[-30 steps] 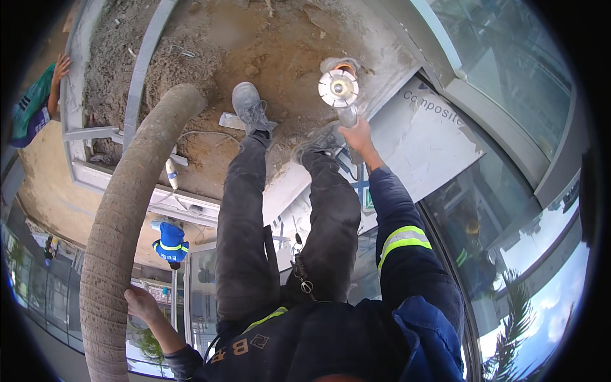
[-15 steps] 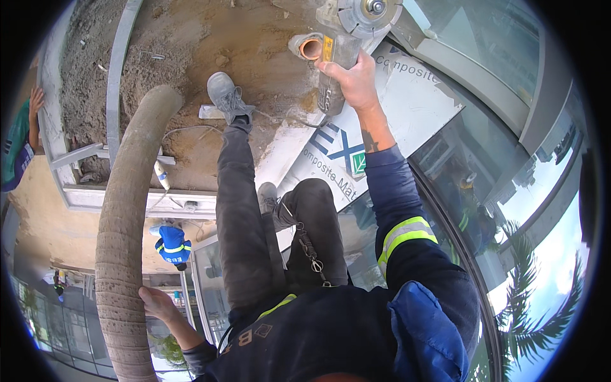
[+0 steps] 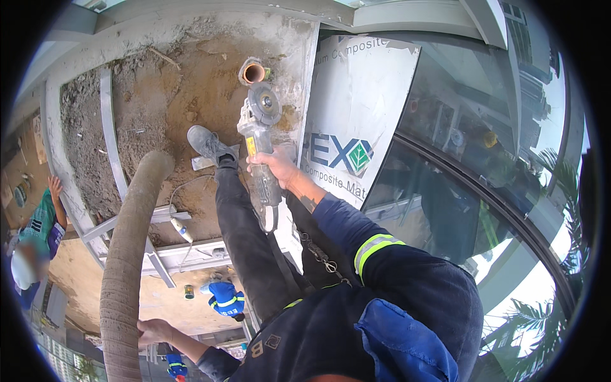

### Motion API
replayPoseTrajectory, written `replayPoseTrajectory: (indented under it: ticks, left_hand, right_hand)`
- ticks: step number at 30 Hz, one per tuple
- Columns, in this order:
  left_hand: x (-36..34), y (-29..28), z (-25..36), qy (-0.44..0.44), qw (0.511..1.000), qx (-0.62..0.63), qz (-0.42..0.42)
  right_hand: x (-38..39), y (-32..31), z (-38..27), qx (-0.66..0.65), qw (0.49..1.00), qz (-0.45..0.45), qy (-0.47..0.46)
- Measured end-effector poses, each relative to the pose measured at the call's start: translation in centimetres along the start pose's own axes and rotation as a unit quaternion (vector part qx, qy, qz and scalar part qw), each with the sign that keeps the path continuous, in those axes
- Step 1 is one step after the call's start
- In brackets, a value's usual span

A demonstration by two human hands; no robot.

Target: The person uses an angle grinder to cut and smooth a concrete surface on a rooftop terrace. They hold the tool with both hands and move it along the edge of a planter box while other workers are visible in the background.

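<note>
Overhead, a person is working on a sandy concrete ledge point(image 3: 159, 102) high on a building, angle grinder in hand.

Largest first: a white composite panel point(image 3: 363, 95) is leaning along the ledge's right edge, glass facade to its right. A thick grey hose point(image 3: 127, 254) is curving up the left side; the left hand point(image 3: 153, 331) is closing around it low down. The right hand point(image 3: 273, 167) is gripping the angle grinder point(image 3: 258, 137) by its body, disc end pointing away, just short of an orange pipe stub point(image 3: 252, 72) set in the ledge. One grey shoe point(image 3: 207, 143) is standing beside the grinder.
</note>
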State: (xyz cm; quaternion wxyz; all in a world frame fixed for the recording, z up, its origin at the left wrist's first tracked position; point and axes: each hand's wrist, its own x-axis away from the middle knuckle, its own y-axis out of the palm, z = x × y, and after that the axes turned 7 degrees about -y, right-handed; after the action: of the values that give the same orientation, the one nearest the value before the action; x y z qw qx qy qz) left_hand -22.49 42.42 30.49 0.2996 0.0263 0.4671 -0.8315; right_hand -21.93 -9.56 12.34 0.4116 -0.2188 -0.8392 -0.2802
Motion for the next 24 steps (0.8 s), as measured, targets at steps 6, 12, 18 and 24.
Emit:
replayPoseTrajectory:
  ticks: [6, 12, 18, 24]
  left_hand:
    - [-7.9, 2.0, 5.4, 0.133, 0.981, -0.014, 0.142]
    - [-9.6, 1.4, 2.3, -0.01, 0.946, 0.217, 0.239]
    - [-7.3, 3.4, 3.9, 0.031, 0.909, 0.258, 0.326]
    - [-6.2, 2.7, 7.3, 0.034, 0.911, 0.307, 0.274]
  right_hand:
    - [3.3, -5.3, 0.3, -0.061, 0.995, -0.075, -0.007]
    - [3.4, -7.2, -1.4, -0.031, 0.993, -0.111, -0.015]
    - [4.8, -8.2, 0.3, -0.064, 0.987, -0.147, -0.004]
    - [6.4, -6.9, 1.5, 0.035, 0.991, -0.132, -0.004]
